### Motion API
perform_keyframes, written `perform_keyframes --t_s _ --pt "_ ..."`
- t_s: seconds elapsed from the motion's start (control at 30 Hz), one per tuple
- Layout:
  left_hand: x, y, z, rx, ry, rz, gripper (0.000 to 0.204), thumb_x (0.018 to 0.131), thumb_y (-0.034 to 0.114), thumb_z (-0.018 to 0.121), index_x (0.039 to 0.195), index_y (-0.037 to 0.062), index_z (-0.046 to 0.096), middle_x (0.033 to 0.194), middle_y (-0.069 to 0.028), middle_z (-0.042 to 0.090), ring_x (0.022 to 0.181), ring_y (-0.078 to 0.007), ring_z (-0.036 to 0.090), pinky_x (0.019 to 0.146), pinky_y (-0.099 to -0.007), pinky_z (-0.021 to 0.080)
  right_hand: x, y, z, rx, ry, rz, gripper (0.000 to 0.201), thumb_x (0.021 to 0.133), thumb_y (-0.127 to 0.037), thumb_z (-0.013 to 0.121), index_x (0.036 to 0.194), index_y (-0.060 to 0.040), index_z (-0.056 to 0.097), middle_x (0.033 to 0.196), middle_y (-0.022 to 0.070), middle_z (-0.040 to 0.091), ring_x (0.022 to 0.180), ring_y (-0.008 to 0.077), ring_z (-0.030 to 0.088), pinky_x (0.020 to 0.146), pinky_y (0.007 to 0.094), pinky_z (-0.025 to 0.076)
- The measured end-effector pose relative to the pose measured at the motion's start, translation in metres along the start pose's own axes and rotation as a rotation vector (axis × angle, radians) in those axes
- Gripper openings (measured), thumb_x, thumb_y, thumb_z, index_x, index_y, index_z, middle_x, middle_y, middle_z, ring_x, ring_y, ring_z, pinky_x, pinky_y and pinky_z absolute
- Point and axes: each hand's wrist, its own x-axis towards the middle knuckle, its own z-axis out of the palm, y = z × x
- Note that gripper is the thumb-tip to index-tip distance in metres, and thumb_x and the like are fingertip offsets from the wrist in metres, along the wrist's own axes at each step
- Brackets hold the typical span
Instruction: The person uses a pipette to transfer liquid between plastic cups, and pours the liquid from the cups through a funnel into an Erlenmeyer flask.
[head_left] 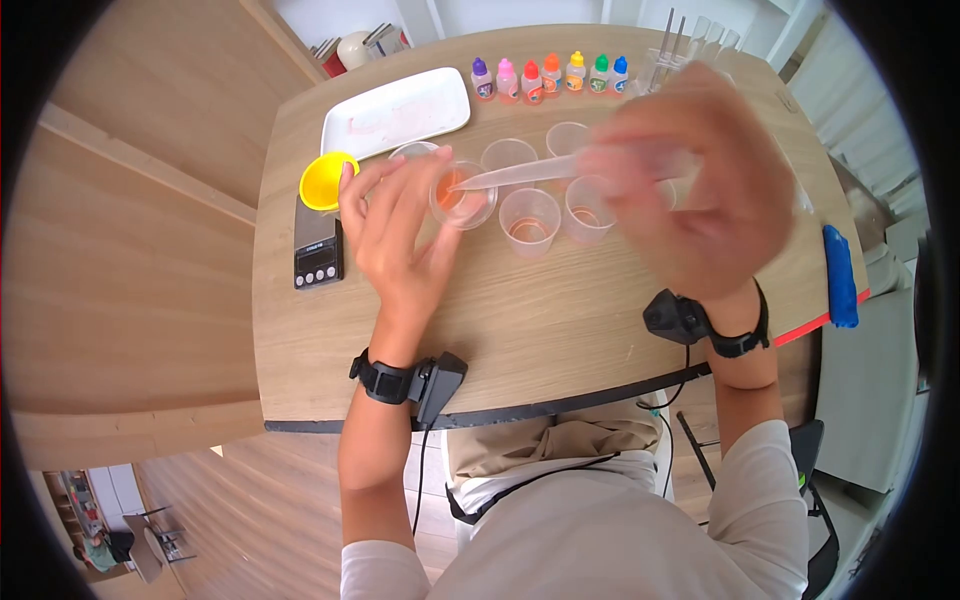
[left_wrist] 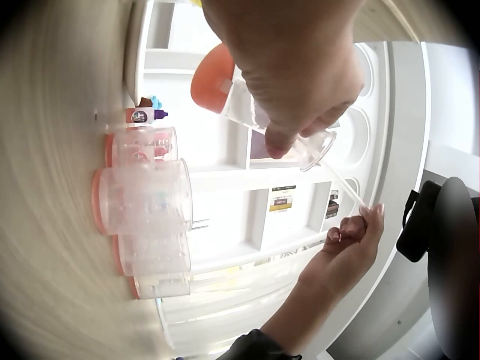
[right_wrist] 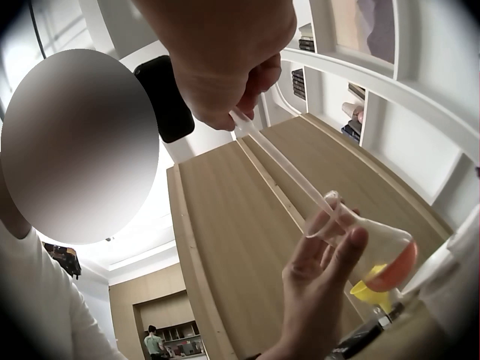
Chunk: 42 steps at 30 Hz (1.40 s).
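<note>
Partly hidden, the pipette in the blurred right hand.

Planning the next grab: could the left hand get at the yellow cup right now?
Probably not: the left hand is holding the flask, though the yellow cup sits close by that hand.

Bright, even indoor light; curved, dark-cornered edges; the raised right hand blurs in the head view.

Clear conical flask: I held it aloft, tilted; orange-red liquid pooled in wide base. Translucent pipette: I held it slanted, tip inside flask's neck.
</note>
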Motion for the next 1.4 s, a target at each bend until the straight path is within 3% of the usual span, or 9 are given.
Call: perform_keyframes --t_s 0.07,0.17,0.27,0.6,0.9,0.97,1.1,1.17,1.4 --pt "-0.001 0.0 -0.002 0.032 0.019 0.033 0.04 0.069 0.022 0.083 0.107 0.0126 0.072 0.1 0.0003 0.071 0.101 -0.0235 0.057 0.104 -0.0428 0.034 -0.006 0.005 0.011 -0.253 -0.138 -0.116 0.021 0.069 -0.012 0.082 0.084 -0.0058 0.068 0.07 0.0013 0.062 0.053 0.0128 0.049 0.053 0.0261 0.039" --pt "-0.002 0.001 -0.002 0.048 0.053 0.059 0.042 0.069 0.023 0.082 0.109 0.0133 0.072 0.104 0.0012 0.07 0.103 -0.0232 0.056 0.105 -0.0434 0.033 -0.018 0.01 0.032 -0.236 -0.147 -0.068 0.024 0.065 -0.015 0.085 0.079 -0.0085 0.067 0.066 0.0007 0.059 0.052 0.0161 0.049 0.049 0.0275 0.038" --pt "-0.004 0.001 -0.005 0.055 0.043 0.081 0.044 0.07 0.023 0.081 0.112 0.0139 0.072 0.107 0.0017 0.07 0.105 -0.0232 0.055 0.106 -0.0444 0.032 -0.025 0.009 0.04 -0.261 -0.185 -0.052 0.021 0.075 -0.025 0.077 0.075 -0.0133 0.059 0.065 -0.0038 0.055 0.062 0.0139 0.052 0.045 0.0288 0.038" --pt "-0.005 -0.003 -0.002 0.061 0.039 0.089 0.045 0.069 0.019 0.081 0.113 0.0145 0.071 0.108 0.0021 0.07 0.105 -0.0232 0.055 0.106 -0.0451 0.032 -0.031 0.014 0.047 -0.257 -0.161 -0.073 0.02 0.076 -0.024 0.076 0.075 -0.0125 0.06 0.062 -0.0033 0.052 0.058 0.0134 0.051 0.042 0.0287 0.035" --pt "-0.004 -0.001 -0.002 0.07 0.049 0.044 0.044 0.069 0.019 0.083 0.111 0.0147 0.072 0.103 0.0016 0.07 0.104 -0.0231 0.055 0.103 -0.0428 0.035 -0.026 0.014 0.041 -0.186 -0.155 0.14 0.014 0.073 -0.014 0.079 0.078 -0.0081 0.067 0.066 0.0024 0.058 0.056 0.0151 0.052 0.049 0.0274 0.04" --pt "-0.005 -0.002 -0.002 0.067 0.033 0.059 0.049 0.065 0.004 0.079 0.113 0.0116 0.069 0.108 -0.0018 0.069 0.106 -0.0257 0.057 0.108 -0.0478 0.033 -0.025 0.013 0.04 -0.183 -0.162 0.15 0.014 0.073 -0.014 0.079 0.079 -0.0079 0.068 0.067 0.0029 0.06 0.056 0.0151 0.052 0.05 0.0271 0.041" --pt "-0.001 0.001 -0.001 0.064 0.056 0.04 0.045 0.069 0.019 0.083 0.112 0.0139 0.072 0.101 0.0008 0.069 0.104 -0.023 0.055 0.102 -0.0423 0.035 -0.023 0.014 0.039 -0.169 -0.164 0.162 0.012 0.075 -0.013 0.078 0.082 -0.0084 0.069 0.068 0.0027 0.06 0.056 0.0138 0.052 0.051 0.0259 0.041" --pt "0.0 0.0 -0.001 0.07 0.023 0.032 0.046 0.068 0.019 0.084 0.112 0.0136 0.071 0.1 0.0006 0.069 0.103 -0.0236 0.055 0.101 -0.0429 0.037 -0.023 0.016 0.041 -0.13 -0.092 0.265 0.022 0.076 -0.027 0.078 0.072 -0.0112 0.062 0.055 -0.0014 0.054 0.053 0.0136 0.05 0.045 0.0305 0.036" --pt "0.001 -0.002 0.001 0.088 -0.033 0.01 0.044 0.065 0.009 0.083 0.108 0.0094 0.07 0.102 -0.0023 0.07 0.1 -0.0253 0.058 0.098 -0.0414 0.039 -0.012 0.024 0.025 -0.009 -0.081 0.7 0.024 0.083 -0.028 0.073 0.079 -0.0057 0.068 0.061 -0.0017 0.061 0.054 0.0046 0.051 0.049 0.023 0.039"
